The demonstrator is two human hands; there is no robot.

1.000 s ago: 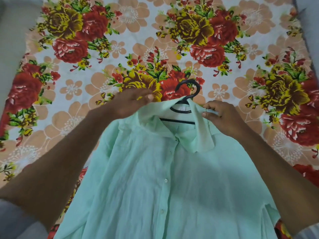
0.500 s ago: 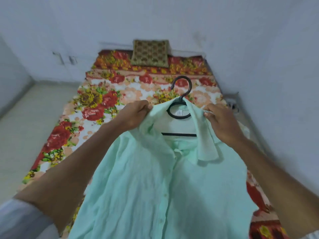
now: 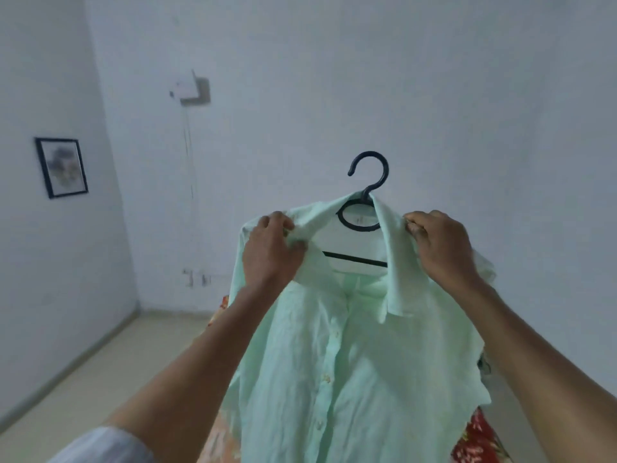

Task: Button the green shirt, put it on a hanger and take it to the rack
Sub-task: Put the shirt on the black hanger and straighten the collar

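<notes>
Green shirt [image 3: 350,362] hangs buttoned on black hanger [image 3: 364,208], held up mid-frame. Left hand [image 3: 272,248] grips shoulder at 9 o'clock of hanger, right hand [image 3: 440,242] grips shoulder at 3 o'clock.

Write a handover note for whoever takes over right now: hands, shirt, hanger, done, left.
Left hand: grips the green shirt at its left shoulder, by the collar.
Right hand: grips the shirt's right shoulder.
Shirt: held up in the air in front of a white wall, hanging down between both arms, placket facing the camera.
Black hanger: inside the shirt's neck, hook sticking up above the collar.
Done: visible buttons down the front look fastened; shirt is on the hanger and lifted off the floral bedspread.
Left: carry it to the rack, which is not in view, and hang it by the hook.
</notes>
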